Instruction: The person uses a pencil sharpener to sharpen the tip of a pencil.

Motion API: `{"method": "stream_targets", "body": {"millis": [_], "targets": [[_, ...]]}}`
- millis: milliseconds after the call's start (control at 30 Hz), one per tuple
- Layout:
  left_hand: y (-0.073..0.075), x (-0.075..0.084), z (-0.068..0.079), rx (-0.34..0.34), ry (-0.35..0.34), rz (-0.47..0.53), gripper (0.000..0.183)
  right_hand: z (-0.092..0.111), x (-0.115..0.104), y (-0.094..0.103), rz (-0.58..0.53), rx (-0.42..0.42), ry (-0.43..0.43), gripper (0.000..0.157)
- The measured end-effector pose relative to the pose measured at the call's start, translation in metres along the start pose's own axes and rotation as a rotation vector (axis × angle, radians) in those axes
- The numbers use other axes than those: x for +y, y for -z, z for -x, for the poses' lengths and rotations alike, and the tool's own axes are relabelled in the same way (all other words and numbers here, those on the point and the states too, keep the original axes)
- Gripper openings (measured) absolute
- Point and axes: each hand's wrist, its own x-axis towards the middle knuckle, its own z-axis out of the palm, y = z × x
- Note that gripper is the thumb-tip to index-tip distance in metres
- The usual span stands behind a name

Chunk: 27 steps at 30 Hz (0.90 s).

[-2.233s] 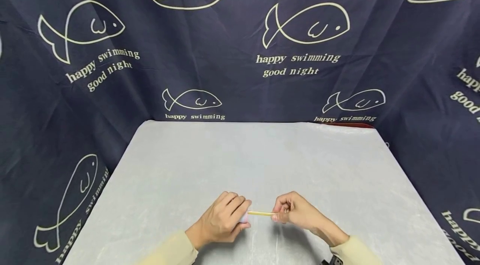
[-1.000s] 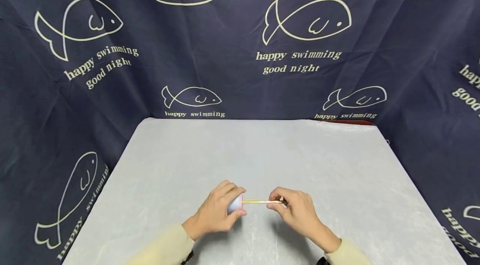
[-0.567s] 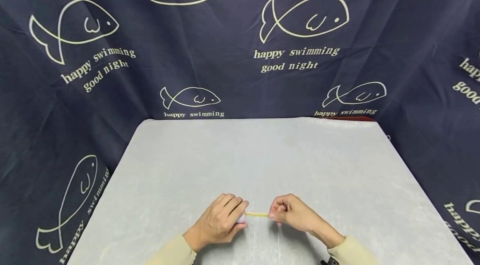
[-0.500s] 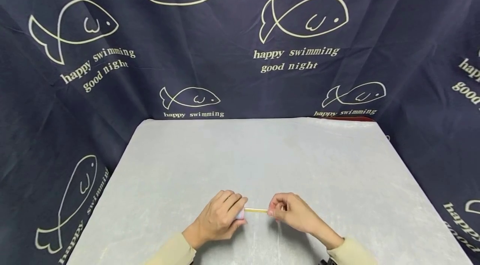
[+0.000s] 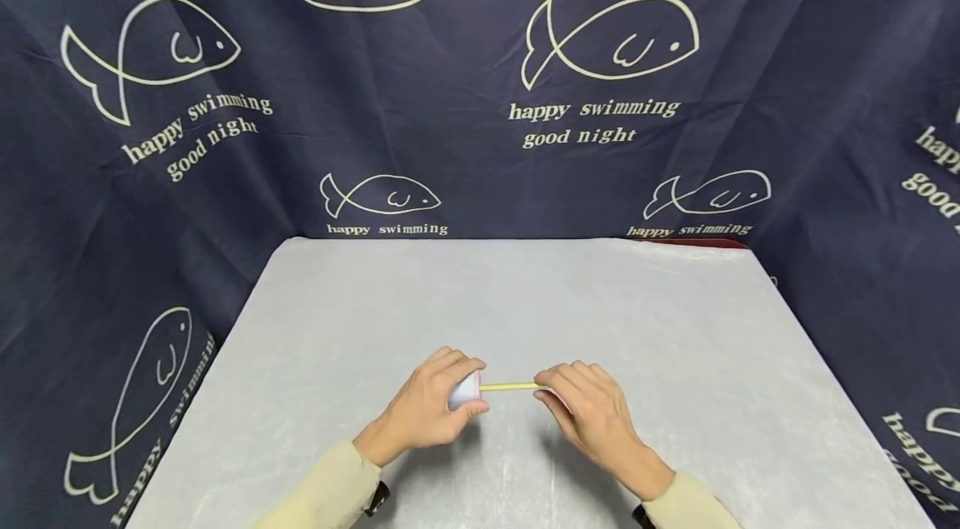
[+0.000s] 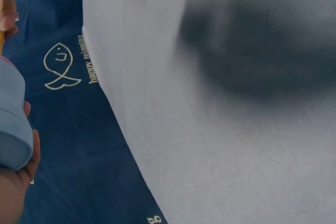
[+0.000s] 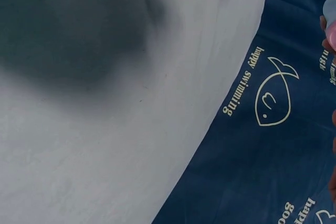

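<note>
A light blue pencil sharpener point(image 5: 465, 390) with a pink front end lies in my left hand point(image 5: 426, 402), gripped between thumb and fingers above the table. From its pink end a yellow pencil point(image 5: 510, 386) runs level to the right. My right hand point(image 5: 592, 414) pinches the pencil's other end between thumb and fingertips; the pencil's tip inside the sharpener is hidden. In the left wrist view, the rounded back of the sharpener point(image 6: 13, 108) shows at the left edge. The right wrist view catches only the sharpener's pink end point(image 7: 331, 34) and a sliver of fingers.
The table point(image 5: 480, 304) has a pale grey cover, and both hands are over its near half. Dark blue curtains point(image 5: 480, 137) with fish drawings hang behind and on both sides. A red edge point(image 5: 697, 243) peeks out at the back right.
Both hands have moved up the view, away from me. The right hand has rolled round so its back shows more, still pinching the pencil. More of the sharpener shows between the left fingers.
</note>
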Motion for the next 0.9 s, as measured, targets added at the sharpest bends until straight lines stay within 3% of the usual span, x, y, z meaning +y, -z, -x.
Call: {"method": "stream_targets", "body": {"millis": [100,200,267,333,433,500,567,633,700,833,900], "targets": [[-0.001,0.002,0.0,-0.005,0.01,0.028,0.04,0.0,0.0,-0.001,0.002,0.031,0.011,0.027],[-0.003,0.002,0.001,0.004,-0.024,0.008,0.04,0.0,-0.002,0.003,-0.072,-0.035,-0.05,0.015],[-0.004,0.002,0.001,0.021,-0.095,-0.049,0.04,0.0,-0.003,0.008,-0.208,-0.173,-0.182,0.008],[-0.005,0.002,0.002,0.048,-0.194,-0.14,0.04,-0.002,-0.004,0.015,-0.384,-0.348,-0.374,0.005],[-0.008,0.001,0.003,0.108,-0.362,-0.273,0.042,-0.007,0.0,0.022,-0.666,-0.581,-0.64,0.01],[-0.011,0.001,0.004,0.15,-0.446,-0.334,0.043,-0.01,0.004,0.025,-0.814,-0.689,-0.73,0.015],[-0.013,0.001,0.005,0.176,-0.493,-0.361,0.041,-0.011,0.006,0.027,-0.876,-0.757,-0.76,0.018],[-0.013,0.0,0.006,0.182,-0.497,-0.372,0.041,-0.011,0.005,0.027,-0.824,-0.771,-0.739,0.017],[-0.012,-0.002,0.005,0.168,-0.462,-0.363,0.042,-0.01,0.001,0.026,-0.667,-0.718,-0.662,0.01],[-0.005,-0.005,0.003,0.119,-0.333,-0.282,0.043,-0.004,-0.004,0.019,-0.294,-0.443,-0.35,0.014],[-0.001,-0.005,0.001,0.078,-0.244,-0.208,0.042,-0.002,-0.004,0.015,-0.161,-0.294,-0.193,0.013]]}}
